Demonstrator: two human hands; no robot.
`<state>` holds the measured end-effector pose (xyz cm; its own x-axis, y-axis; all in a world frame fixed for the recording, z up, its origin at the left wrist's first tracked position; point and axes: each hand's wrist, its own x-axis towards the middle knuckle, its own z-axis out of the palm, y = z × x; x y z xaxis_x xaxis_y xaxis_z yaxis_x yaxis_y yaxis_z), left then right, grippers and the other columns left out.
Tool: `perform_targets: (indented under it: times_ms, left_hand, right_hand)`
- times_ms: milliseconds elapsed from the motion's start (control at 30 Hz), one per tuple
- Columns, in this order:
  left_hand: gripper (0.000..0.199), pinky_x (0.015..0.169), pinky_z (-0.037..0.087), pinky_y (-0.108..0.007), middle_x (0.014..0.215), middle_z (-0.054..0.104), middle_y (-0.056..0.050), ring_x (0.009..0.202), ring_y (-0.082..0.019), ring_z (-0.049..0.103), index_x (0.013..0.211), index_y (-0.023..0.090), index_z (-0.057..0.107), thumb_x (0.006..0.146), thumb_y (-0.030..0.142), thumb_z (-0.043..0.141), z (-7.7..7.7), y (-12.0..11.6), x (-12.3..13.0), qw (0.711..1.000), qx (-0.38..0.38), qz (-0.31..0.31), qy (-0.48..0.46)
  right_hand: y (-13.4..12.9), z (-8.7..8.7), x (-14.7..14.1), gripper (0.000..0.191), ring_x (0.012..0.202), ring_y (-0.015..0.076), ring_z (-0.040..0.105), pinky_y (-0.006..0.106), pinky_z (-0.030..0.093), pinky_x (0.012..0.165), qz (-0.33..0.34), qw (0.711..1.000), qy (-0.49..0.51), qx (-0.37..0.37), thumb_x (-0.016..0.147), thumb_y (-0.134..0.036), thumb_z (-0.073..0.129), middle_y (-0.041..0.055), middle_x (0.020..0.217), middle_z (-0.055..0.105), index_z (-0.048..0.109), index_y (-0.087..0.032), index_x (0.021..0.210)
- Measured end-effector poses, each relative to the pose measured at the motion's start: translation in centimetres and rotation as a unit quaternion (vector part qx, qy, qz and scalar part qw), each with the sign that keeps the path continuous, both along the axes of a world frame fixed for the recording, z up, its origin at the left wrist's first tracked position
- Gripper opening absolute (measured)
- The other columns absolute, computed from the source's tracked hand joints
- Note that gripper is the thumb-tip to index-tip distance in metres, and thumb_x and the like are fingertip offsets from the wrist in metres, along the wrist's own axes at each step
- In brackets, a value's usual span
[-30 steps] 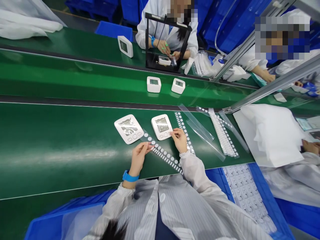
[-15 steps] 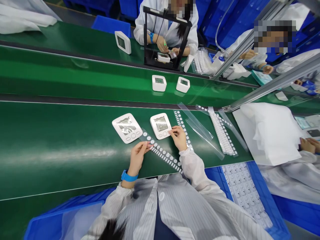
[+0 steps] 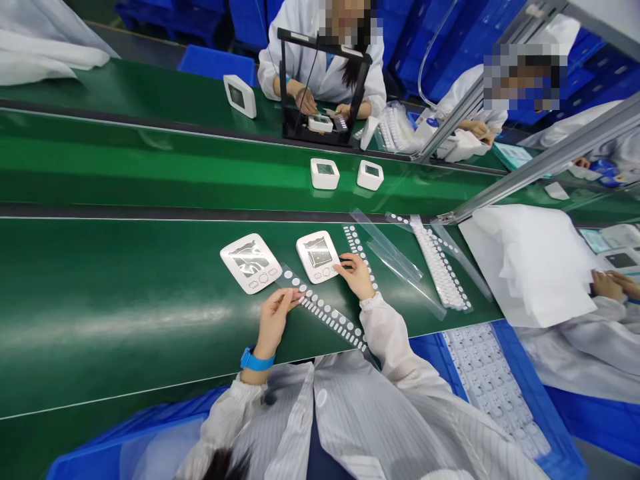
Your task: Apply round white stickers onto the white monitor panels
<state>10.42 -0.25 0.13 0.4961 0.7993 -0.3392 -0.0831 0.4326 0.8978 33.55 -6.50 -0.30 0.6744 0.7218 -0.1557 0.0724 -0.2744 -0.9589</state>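
My left hand [image 3: 274, 319] pinches the edge of a clear strip of white round and oval stickers [image 3: 327, 311] near its upper left end. The strip slants down to the right across the green bench. My right hand [image 3: 356, 275] has its fingertips drawn together at the lower right corner of a white monitor [image 3: 318, 257] with a grey screen and buttons. Anything small between those fingertips is hidden. Left of it lies a second white monitor [image 3: 251, 263], its screen film glossy, overlapping or touching the strip's upper end.
Further sticker strips [image 3: 440, 263] and clear film strips [image 3: 395, 250] lie to the right, beside white sheets [image 3: 535, 267]. Two white devices [image 3: 325, 174] sit on the green conveyor [image 3: 175, 170]. Across it, a co-worker works behind a black frame [image 3: 283, 87]. A blue bin [image 3: 530, 373] stands below right.
The view has shifted slightly. The two devices on the conveyor have moved a little to the right. My right fingers remain at the monitor's corner, and my left hand keeps its pinch on the strip.
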Motion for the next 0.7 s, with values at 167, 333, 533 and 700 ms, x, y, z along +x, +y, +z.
perform_targets:
  times_ms: [167, 333, 533, 700]
  left_hand:
    - [0.035, 0.114, 0.032, -0.043, 0.139, 0.055, -0.013, 0.138, -0.03, 0.041, 0.084, 0.018, 0.067, 0.087, 0.053, 0.061, 0.7, 0.0, 0.6, 0.992, 0.065, -0.106, 0.022]
    - [0.032, 0.117, 0.027, -0.044, 0.146, 0.047, -0.013, 0.139, -0.029, 0.04, 0.085, 0.018, 0.066, 0.091, 0.048, 0.058, 0.9, -0.1, 0.7, 0.99, 0.066, -0.126, -0.021]
    - [0.034, 0.104, 0.045, -0.044, 0.132, 0.059, -0.015, 0.121, -0.029, 0.057, 0.083, 0.016, 0.065, 0.088, 0.05, 0.062, 0.4, -0.4, 0.3, 0.996, 0.028, -0.069, -0.042]
    - [0.035, 0.097, 0.051, -0.041, 0.115, 0.066, -0.012, 0.109, -0.027, 0.062, 0.084, 0.016, 0.067, 0.087, 0.051, 0.063, 0.3, -0.3, 0.2, 0.998, 0.026, -0.056, -0.033]
  right_hand:
    - [-0.1, 0.5, -1.4, 0.043, 0.102, 0.0206, 0.062, 0.032, 0.057, 0.075, 0.067, 0.997, -0.04, -0.002, 0.077, -0.048, 0.069, 0.0139, 0.133, 0.052, 0.066, -0.017, 0.107]
    - [3.1, 2.1, -0.9, 0.038, 0.09, 0.0195, 0.069, 0.04, 0.059, 0.083, 0.086, 0.976, 0.198, 0.026, 0.087, -0.042, 0.062, 0.0063, 0.103, 0.067, 0.055, -0.022, 0.119]
    - [17.6, 5.5, 5.6, 0.019, 0.062, 0.0152, 0.065, 0.037, 0.06, 0.067, 0.172, 0.978, 0.097, -0.069, 0.097, -0.024, 0.044, 0.0082, 0.083, 0.066, 0.058, -0.012, 0.101]
    - [30.2, 6.5, 8.7, 0.027, 0.103, 0.0181, 0.06, 0.037, 0.052, 0.091, 0.095, 0.988, -0.117, -0.043, 0.101, -0.019, 0.033, 0.0169, 0.126, 0.054, 0.048, -0.009, 0.122]
